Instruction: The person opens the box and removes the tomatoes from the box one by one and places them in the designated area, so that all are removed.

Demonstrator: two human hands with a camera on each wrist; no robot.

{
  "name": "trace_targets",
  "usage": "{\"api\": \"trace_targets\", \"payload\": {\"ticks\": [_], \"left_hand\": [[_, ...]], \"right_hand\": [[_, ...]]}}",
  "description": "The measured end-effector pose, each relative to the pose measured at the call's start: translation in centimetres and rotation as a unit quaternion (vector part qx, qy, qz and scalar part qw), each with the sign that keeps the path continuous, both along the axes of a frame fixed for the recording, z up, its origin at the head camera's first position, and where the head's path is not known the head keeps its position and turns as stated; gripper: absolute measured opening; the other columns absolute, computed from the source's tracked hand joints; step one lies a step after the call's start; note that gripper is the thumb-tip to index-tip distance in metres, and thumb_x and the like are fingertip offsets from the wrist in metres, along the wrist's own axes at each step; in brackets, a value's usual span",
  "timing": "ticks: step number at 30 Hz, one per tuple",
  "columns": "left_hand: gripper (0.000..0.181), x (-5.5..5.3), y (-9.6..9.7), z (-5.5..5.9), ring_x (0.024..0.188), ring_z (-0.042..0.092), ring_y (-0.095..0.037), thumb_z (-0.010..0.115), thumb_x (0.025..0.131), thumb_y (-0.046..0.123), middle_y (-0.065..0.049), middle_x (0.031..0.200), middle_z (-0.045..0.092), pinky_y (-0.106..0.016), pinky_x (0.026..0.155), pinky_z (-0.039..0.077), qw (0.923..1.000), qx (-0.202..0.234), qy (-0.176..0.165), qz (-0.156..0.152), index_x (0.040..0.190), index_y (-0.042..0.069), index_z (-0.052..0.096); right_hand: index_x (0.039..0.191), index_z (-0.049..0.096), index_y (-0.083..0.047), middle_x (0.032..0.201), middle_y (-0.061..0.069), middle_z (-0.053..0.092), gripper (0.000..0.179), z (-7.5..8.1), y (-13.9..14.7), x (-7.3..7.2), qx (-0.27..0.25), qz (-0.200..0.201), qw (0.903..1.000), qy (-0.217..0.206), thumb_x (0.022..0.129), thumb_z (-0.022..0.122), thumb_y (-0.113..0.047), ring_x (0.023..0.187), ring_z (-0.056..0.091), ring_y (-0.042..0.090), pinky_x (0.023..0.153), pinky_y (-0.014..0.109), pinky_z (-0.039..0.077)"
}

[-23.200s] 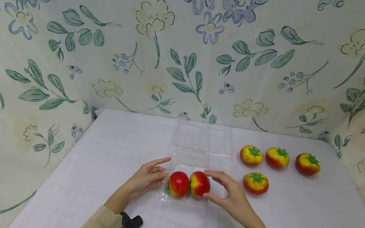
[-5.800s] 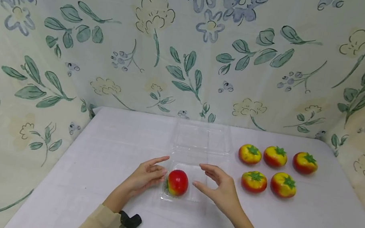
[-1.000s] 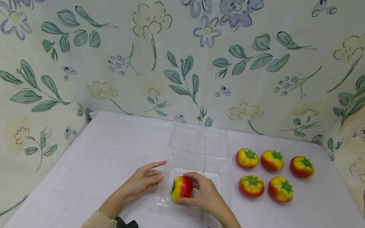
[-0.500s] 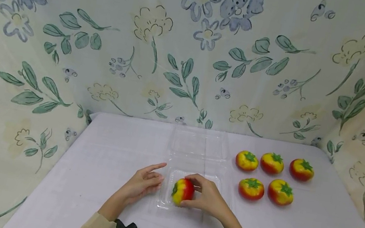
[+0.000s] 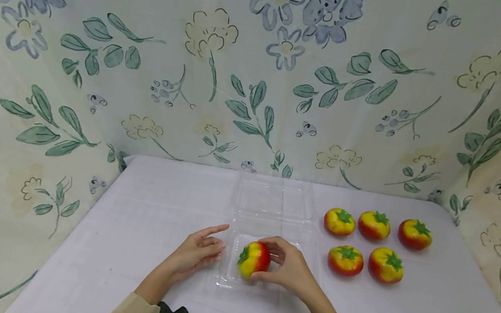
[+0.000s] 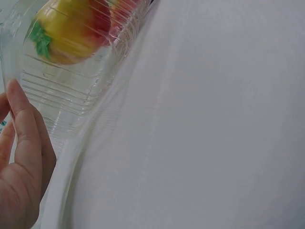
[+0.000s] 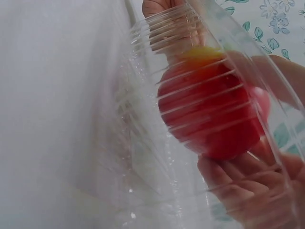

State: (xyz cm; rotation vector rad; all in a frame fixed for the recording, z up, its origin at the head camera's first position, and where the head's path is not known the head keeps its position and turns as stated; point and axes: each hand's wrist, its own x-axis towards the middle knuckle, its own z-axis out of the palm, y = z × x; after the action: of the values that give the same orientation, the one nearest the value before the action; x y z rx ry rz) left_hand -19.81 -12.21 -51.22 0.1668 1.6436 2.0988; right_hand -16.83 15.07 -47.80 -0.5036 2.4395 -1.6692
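My right hand [image 5: 288,269] grips a red-and-yellow persimmon [image 5: 249,264] with a green calyx, thumb on the near side and fingers on the far side. The persimmon is in the base of a clear plastic clamshell box [image 5: 228,282], its calyx facing left and partly up. Through the box wall in the right wrist view, the fruit's red underside shows between my fingers [image 7: 248,183]. My left hand [image 5: 195,252] is at the box's left side, index finger extended and the others loosely bent. In the left wrist view a fingertip [image 6: 15,86] lies right at the box rim.
The box's clear lid [image 5: 273,197] lies folded back behind the base. To the right, several more persimmons stand calyx up in two rows, including one at the front left [image 5: 345,260] and one at the back right [image 5: 415,234]. A white cloth [image 5: 165,186] covers the table.
Earlier, two persimmons lay in the box; one now stands in the front row at right. My right hand has since gripped the other, turning its calyx slightly upward and shifting it slightly right.
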Motion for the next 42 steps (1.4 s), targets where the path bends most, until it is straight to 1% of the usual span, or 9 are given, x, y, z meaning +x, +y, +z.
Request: {"api": "trace_targets", "payload": {"ticks": [12,19,26,33,38,42], "left_hand": [[0.06,0.0,0.0,0.0,0.078,0.062,-0.011,0.062,0.098,0.001,-0.006,0.099,0.061,-0.02,0.075,0.056,1.0,0.002,0.0,-0.003,0.152,0.006,0.039],[0.06,-0.1,0.1,0.0,0.079,0.061,-0.011,0.062,0.097,0.0,-0.005,0.099,0.06,-0.02,0.074,0.056,1.0,0.005,0.0,-0.002,0.152,0.006,0.039],[0.061,-0.1,0.0,-0.2,0.079,0.062,-0.01,0.061,0.097,-0.001,-0.005,0.099,0.061,-0.02,0.073,0.055,1.0,0.007,-0.001,-0.002,0.153,0.005,0.038],[0.062,-0.1,0.1,-0.1,0.079,0.062,-0.01,0.061,0.097,-0.001,-0.004,0.099,0.06,-0.019,0.073,0.055,0.9999,0.011,0.002,-0.004,0.153,0.003,0.035],[0.063,-0.1,0.0,-0.1,0.08,0.062,-0.01,0.062,0.097,0.0,-0.004,0.099,0.06,-0.019,0.074,0.055,0.9999,0.011,0.006,-0.007,0.154,0.003,0.034],[0.063,0.0,0.1,0.0,0.08,0.062,-0.01,0.062,0.097,0.0,-0.003,0.099,0.061,-0.019,0.074,0.055,0.9999,0.009,0.009,-0.007,0.153,0.003,0.035]], "right_hand": [[0.128,0.058,-0.004,0.132,0.015,0.059,0.062,0.4,0.7,-0.1,-0.04,-0.008,0.9988,-0.029,0.075,0.089,-0.014,0.123,0.056,0.036,0.103,0.048,0.045],[0.128,0.057,-0.003,0.133,0.015,0.058,0.061,0.4,1.3,-0.2,-0.065,-0.006,0.9973,-0.032,0.076,0.088,-0.012,0.125,0.054,0.036,0.103,0.041,0.046],[0.13,0.057,-0.006,0.132,0.013,0.06,0.064,0.6,1.9,-0.2,-0.076,-0.023,0.9958,-0.046,0.075,0.089,-0.014,0.124,0.056,0.032,0.102,0.035,0.047],[0.13,0.056,-0.007,0.133,0.011,0.059,0.066,0.8,2.8,-0.2,-0.093,-0.031,0.9944,-0.039,0.074,0.09,-0.012,0.122,0.056,0.03,0.1,0.029,0.048],[0.131,0.055,-0.005,0.135,0.014,0.058,0.066,1.0,3.5,-0.1,-0.098,-0.039,0.9936,-0.04,0.075,0.089,-0.011,0.124,0.055,0.031,0.099,0.03,0.048],[0.131,0.056,-0.007,0.136,0.012,0.057,0.067,1.3,4.2,0.0,-0.09,-0.055,0.9935,-0.042,0.074,0.09,-0.015,0.127,0.053,0.032,0.099,0.031,0.048]]}}
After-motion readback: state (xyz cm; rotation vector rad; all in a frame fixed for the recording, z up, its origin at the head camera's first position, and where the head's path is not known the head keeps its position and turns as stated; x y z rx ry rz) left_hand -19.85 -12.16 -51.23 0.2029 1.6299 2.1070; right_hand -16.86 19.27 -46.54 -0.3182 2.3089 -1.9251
